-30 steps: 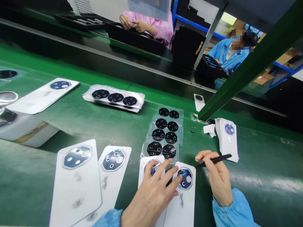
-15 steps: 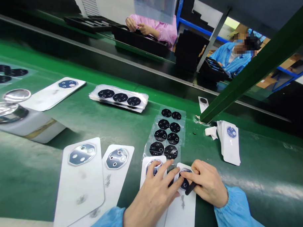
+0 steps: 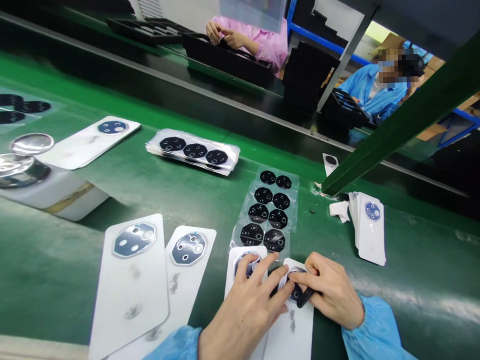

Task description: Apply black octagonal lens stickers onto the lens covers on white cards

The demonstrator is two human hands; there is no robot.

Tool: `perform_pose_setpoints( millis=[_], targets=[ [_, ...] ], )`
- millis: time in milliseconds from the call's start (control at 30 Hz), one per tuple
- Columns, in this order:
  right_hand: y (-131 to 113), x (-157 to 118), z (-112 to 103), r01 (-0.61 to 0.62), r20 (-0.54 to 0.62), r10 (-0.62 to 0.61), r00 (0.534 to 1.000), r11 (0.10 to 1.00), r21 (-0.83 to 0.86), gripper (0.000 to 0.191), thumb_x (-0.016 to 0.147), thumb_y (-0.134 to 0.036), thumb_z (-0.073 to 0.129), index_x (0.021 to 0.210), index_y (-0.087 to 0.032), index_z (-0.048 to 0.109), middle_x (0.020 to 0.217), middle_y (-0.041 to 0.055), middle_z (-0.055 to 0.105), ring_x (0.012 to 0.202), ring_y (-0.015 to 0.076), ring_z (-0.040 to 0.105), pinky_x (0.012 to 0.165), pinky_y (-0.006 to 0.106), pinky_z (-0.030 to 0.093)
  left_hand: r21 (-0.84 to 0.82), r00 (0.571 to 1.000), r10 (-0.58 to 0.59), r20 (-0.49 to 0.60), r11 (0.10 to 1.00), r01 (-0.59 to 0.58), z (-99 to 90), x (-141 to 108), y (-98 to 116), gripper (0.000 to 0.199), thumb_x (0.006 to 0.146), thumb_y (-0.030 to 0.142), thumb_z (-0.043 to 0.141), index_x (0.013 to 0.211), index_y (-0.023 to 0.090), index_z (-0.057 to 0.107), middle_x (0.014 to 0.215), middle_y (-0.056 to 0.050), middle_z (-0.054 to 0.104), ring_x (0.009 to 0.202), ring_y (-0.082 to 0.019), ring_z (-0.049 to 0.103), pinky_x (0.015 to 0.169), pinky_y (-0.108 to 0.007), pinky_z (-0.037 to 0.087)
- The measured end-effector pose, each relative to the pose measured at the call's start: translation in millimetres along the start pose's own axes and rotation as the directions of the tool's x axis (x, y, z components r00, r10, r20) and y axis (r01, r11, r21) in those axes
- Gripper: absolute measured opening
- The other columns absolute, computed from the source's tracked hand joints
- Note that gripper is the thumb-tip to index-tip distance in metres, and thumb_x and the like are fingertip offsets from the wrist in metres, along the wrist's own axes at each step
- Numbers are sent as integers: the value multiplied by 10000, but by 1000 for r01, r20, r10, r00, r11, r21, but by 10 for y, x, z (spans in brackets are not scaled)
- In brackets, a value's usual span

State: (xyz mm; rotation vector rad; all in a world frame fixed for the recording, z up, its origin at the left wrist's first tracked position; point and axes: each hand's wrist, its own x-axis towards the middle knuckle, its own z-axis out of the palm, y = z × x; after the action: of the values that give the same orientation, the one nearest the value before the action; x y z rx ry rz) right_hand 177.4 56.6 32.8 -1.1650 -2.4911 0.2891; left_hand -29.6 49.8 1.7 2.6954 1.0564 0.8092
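Note:
My left hand (image 3: 248, 311) lies with fingers spread across two white phone back panels at the front middle. Its fingertips reach the dark camera area of the left panel (image 3: 229, 269) and the right panel (image 3: 288, 336). My right hand (image 3: 332, 289) is closed in a pinch at the right panel's camera area, its forefinger meeting my left fingertips. From under its fingers sticks the dark end of a slim black tool (image 3: 305, 297); the working end is hidden. Just beyond my hands lies a clear sheet of black octagonal camera stickers (image 3: 258, 213).
Two white panels (image 3: 128, 289) overlap at the left. A stack of sticker sheets (image 3: 194, 151) lies farther back, and stacked panels (image 3: 371, 233) lie right. A metal-topped dispenser (image 3: 17, 172) stands left. A green post (image 3: 380, 138) slants at the right. Two co-workers sit beyond.
The whole view has shifted slightly. Both hands stay at the same panels, and the black tool's visible end has tilted a little.

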Motion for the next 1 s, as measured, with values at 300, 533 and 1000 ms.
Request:
perform_pose_setpoints(
  millis=[300, 533, 1000],
  targets=[
    [4, 4, -3, 21, -6, -21, 1000, 1000, -17, 229, 903, -128, 440, 913, -191, 660, 717, -1, 402, 603, 122, 389, 537, 246, 294, 3, 1000, -1, -8, 1000, 1, 35, 9, -3, 329, 840, 369, 654, 1125, 230, 567, 1165, 6, 629, 1160, -276, 454, 937, -484, 220],
    [16, -1, -2, 27, 15, -27, 1000, 999, -30, 267, 895, -113, 412, 942, -196, 661, 719, 1, 410, 608, 127, 392, 540, 251, 293, 1, 1000, -6, 1, 1000, 6, 27, 17, -1, 329, 849, 381, 640, 1135, 239, 562, 1170, 6, 629, 1155, -271, 464, 937, -479, 211],
    [27, -33, 21, 10, 9, -9, 1000, 999, -33, 265, 888, -108, 435, 924, -204, 680, 716, 5, 417, 601, 126, 399, 535, 250, 297, -6, 1000, -5, 24, 1000, 5, -13, 18, 6, 317, 861, 373, 624, 1145, 253, 551, 1176, -4, 611, 1179, -269, 461, 952, -463, 216]
  ],
)
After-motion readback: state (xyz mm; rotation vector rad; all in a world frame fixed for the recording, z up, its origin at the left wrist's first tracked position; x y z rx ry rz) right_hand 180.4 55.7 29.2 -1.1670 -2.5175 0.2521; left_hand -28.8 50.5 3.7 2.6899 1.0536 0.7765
